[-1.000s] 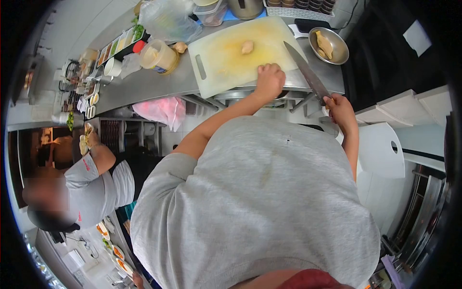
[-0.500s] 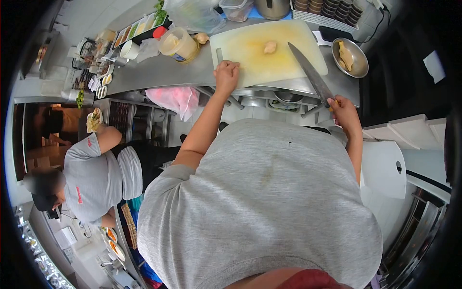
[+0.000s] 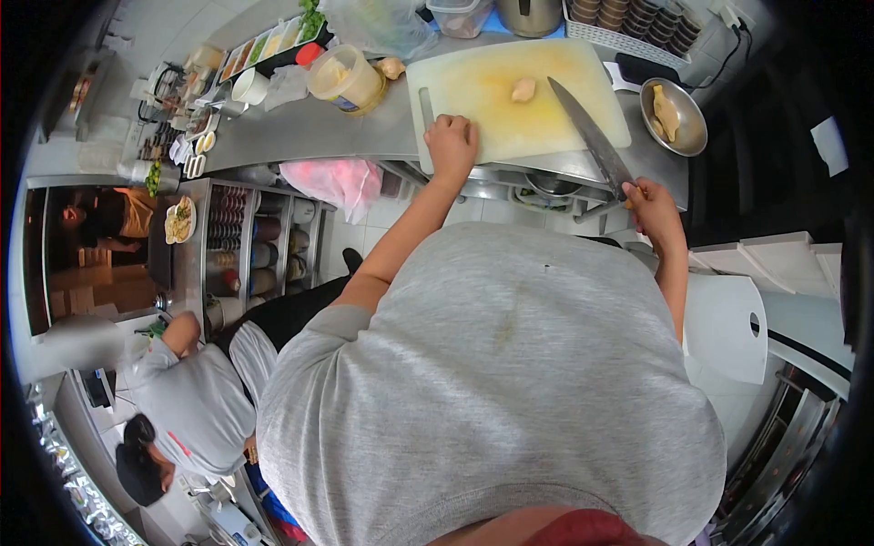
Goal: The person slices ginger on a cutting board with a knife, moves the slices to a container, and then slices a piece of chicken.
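My right hand (image 3: 653,211) grips a large kitchen knife (image 3: 590,136) by its handle. The long blade points up and left, its tip over the white cutting board (image 3: 437,77). My left hand (image 3: 452,146) rests on the board's front left part with its fingers curled; what lies under them, if anything, is hidden. A small pale piece of raw meat (image 3: 523,89) sits on the board's yellow-stained middle, apart from blade and hand. Right of the board, a steel bowl (image 3: 696,118) holds yellowish pieces that look like meat.
A clear tub (image 3: 346,80) stands left of the board. Behind are a plastic bag (image 3: 378,27), a steel pot (image 3: 531,14) and a basket of small containers (image 3: 628,41). A co-worker (image 3: 196,405) bends at the left. A plate of food (image 3: 180,220) stands on a shelf unit.
My left hand has shifted slightly right on the board. The knife has hardly moved. The co-worker has bent down, and the plate of food that was at their hand now stands on the shelf unit.
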Available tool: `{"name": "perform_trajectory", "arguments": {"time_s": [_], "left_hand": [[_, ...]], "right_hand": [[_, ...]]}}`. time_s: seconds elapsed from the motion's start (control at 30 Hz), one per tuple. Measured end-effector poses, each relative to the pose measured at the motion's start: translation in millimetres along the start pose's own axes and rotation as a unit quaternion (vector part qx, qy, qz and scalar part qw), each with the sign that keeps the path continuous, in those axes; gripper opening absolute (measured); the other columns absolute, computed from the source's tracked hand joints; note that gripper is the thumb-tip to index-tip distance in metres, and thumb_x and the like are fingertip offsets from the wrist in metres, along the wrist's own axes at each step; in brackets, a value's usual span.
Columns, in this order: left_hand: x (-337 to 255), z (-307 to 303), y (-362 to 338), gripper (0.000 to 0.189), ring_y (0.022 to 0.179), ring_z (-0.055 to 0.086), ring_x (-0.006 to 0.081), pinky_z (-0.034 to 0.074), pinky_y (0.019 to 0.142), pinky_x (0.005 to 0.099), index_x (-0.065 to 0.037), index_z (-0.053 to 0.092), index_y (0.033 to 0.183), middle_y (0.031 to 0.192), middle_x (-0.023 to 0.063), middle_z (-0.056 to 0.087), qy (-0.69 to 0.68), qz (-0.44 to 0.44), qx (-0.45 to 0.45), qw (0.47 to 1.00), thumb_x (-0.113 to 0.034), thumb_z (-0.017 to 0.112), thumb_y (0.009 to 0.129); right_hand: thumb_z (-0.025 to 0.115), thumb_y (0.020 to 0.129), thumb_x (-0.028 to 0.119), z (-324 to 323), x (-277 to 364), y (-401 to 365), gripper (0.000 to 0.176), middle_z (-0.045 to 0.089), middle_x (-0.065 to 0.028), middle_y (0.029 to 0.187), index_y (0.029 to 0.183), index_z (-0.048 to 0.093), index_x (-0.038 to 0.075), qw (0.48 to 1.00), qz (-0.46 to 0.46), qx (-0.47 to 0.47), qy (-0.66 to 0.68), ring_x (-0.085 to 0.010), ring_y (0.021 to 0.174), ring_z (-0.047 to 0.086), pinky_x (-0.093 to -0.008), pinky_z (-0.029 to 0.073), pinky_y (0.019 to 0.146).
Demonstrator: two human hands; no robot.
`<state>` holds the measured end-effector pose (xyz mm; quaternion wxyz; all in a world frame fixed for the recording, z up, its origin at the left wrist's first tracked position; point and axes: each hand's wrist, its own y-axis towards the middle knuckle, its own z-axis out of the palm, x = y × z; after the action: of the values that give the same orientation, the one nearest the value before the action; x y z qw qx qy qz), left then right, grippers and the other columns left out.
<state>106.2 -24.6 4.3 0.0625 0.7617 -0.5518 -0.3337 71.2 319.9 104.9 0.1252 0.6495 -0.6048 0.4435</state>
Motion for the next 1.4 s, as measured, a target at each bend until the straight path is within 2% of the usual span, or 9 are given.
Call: {"name": "perform_trajectory", "arguments": {"time_s": [0.13, 0.23, 0.33, 0.5, 0.7, 0.8, 1.1, 1.3, 1.4], "left_hand": [[13, -8, -4, 0.023, 0.088, 0.053, 0.0289, 0.037, 0.081, 0.0422, -0.007, 0.068, 0.088, 0.090, 0.0104, 0.057, -0.049, 0.006, 0.012, 0.999, -0.030, 0.065, 0.083], [14, -24, -6, 0.035, 0.092, 0.053, 0.0300, 0.038, 0.080, 0.0436, -0.008, 0.068, 0.100, 0.096, 0.0111, 0.056, -0.001, 0.035, 0.028, 0.999, -0.038, 0.067, 0.081], [13, -43, -9, 0.055, 0.098, 0.052, 0.0325, 0.039, 0.083, 0.0461, -0.007, 0.064, 0.113, 0.106, 0.0152, 0.055, 0.084, 0.034, 0.083, 0.992, -0.048, 0.069, 0.077], [10, -69, 2, 0.077, 0.107, 0.049, 0.0352, 0.038, 0.091, 0.0464, -0.002, 0.055, 0.125, 0.118, 0.0203, 0.050, 0.142, -0.001, 0.197, 0.970, -0.054, 0.073, 0.070], [-21, -38, 60, 0.073, 0.107, 0.052, 0.0357, 0.044, 0.091, 0.0414, -0.001, 0.054, 0.124, 0.117, 0.0220, 0.052, -0.012, 0.129, 0.119, 0.984, -0.044, 0.077, 0.070], [-33, 5, 88, 0.059, 0.099, 0.058, 0.0314, 0.047, 0.086, 0.0372, 0.000, 0.058, 0.116, 0.111, 0.0195, 0.056, -0.092, 0.161, 0.150, 0.971, -0.035, 0.077, 0.073], [-43, 42, 87, 0.040, 0.080, 0.063, 0.0294, 0.051, 0.076, 0.0370, 0.000, 0.064, 0.096, 0.090, 0.0149, 0.063, -0.224, 0.002, 0.269, 0.937, -0.027, 0.077, 0.070], [-51, 32, 58, 0.038, 0.072, 0.064, 0.0220, 0.051, 0.066, 0.0328, 0.002, 0.065, 0.085, 0.082, 0.0142, 0.065, -0.129, -0.054, 0.162, 0.977, -0.029, 0.081, 0.069], [-49, 41, 50, 0.031, 0.075, 0.064, 0.0299, 0.050, 0.068, 0.0395, 0.000, 0.065, 0.079, 0.088, 0.0179, 0.065, -0.196, -0.086, 0.160, 0.964, -0.027, 0.077, 0.072]], "right_hand": [[0.057, 0.093, 0.027, 3, 1, 1, 0.028, 0.050, -0.0020, 0.058, 0.082, 0.058, 0.001, 0.999, -0.014, -0.018, 0.032, -0.0092, 0.043, 0.043, -0.0271, 0.034, 0.040], [0.058, 0.089, 0.034, 8, -4, 9, 0.033, 0.065, -0.0146, 0.074, 0.090, 0.063, 0.001, 0.993, -0.061, -0.065, -0.084, -0.0314, 0.068, 0.063, -0.0399, 0.049, 0.062], [0.057, 0.088, 0.034, 20, -1, 11, 0.032, 0.066, -0.0189, 0.084, 0.094, 0.063, 0.003, 0.988, -0.053, -0.088, -0.116, -0.0406, 0.082, 0.061, -0.0460, 0.048, 0.073], [0.055, 0.089, 0.033, 22, 4, 6, 0.030, 0.066, -0.0199, 0.088, 0.100, 0.060, 0.005, 0.958, -0.076, -0.078, -0.266, -0.0398, 0.085, 0.062, -0.0485, 0.047, 0.074], [0.054, 0.089, 0.030, 26, 11, 7, 0.026, 0.066, -0.0202, 0.088, 0.097, 0.059, 0.005, 0.955, -0.081, -0.099, -0.268, -0.0393, 0.086, 0.063, -0.0501, 0.048, 0.075], [0.053, 0.089, 0.028, 36, 0, 13, 0.024, 0.066, -0.0198, 0.088, 0.098, 0.058, 0.006, 0.953, -0.068, -0.073, -0.286, -0.0391, 0.086, 0.063, -0.0505, 0.048, 0.075], [0.052, 0.089, 0.027, 37, -8, 13, 0.024, 0.066, -0.0193, 0.090, 0.099, 0.057, 0.006, 0.960, -0.050, -0.067, -0.266, -0.0388, 0.086, 0.063, -0.0502, 0.049, 0.075], [0.052, 0.089, 0.027, 37, -9, 15, 0.024, 0.066, -0.0193, 0.091, 0.098, 0.057, 0.005, 0.963, -0.062, -0.072, -0.251, -0.0388, 0.087, 0.063, -0.0498, 0.049, 0.076], [0.052, 0.089, 0.027, 37, -7, 15, 0.024, 0.066, -0.0192, 0.091, 0.099, 0.057, 0.005, 0.964, -0.063, -0.070, -0.250, -0.0388, 0.088, 0.063, -0.0498, 0.049, 0.076]]}}
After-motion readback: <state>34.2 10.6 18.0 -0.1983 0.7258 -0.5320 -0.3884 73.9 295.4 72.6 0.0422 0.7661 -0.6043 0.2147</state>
